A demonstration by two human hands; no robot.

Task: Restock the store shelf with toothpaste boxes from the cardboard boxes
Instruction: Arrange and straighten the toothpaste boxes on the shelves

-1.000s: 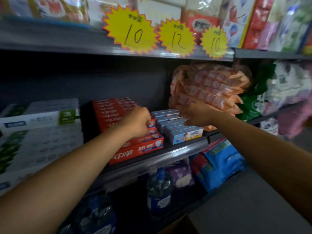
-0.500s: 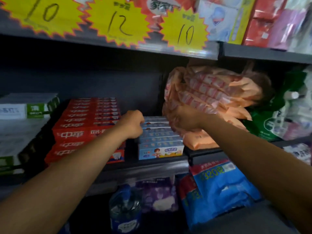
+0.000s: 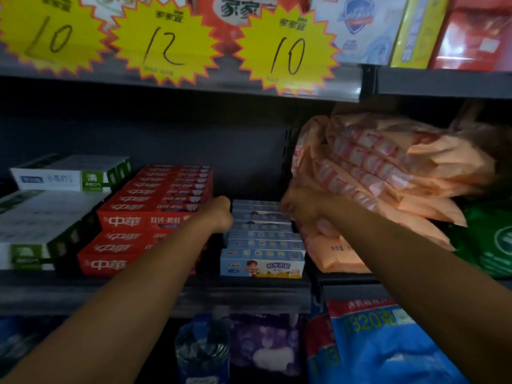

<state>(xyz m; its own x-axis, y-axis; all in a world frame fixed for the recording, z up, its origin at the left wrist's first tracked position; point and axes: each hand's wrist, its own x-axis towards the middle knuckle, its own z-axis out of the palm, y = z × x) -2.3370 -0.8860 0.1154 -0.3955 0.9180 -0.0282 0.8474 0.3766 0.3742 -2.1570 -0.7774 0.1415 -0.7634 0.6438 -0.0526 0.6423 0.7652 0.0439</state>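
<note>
A row of light blue toothpaste boxes [image 3: 263, 263] lies on the dark middle shelf [image 3: 249, 297], standing on edge one behind another. My left hand [image 3: 217, 216] is curled against the left ends of the rear blue boxes. At their right ends my right hand [image 3: 303, 210] is curled too, so the two hands hold those boxes between them. Red toothpaste boxes [image 3: 130, 221] are stacked just to the left, touching my left forearm. Further left are white and green toothpaste boxes [image 3: 50, 217]. No cardboard box is in view.
Orange plastic packs [image 3: 388, 176] are piled right of the blue boxes, against my right wrist. Green bags [image 3: 490, 239] lie far right. Yellow price stars [image 3: 288, 51] hang from the shelf above. Below are a water bottle [image 3: 202, 353] and a blue bag [image 3: 382, 345].
The view has moved closer and to the right along the shelf. Both hands stay at the ends of the rear blue boxes, a little deeper on the shelf.
</note>
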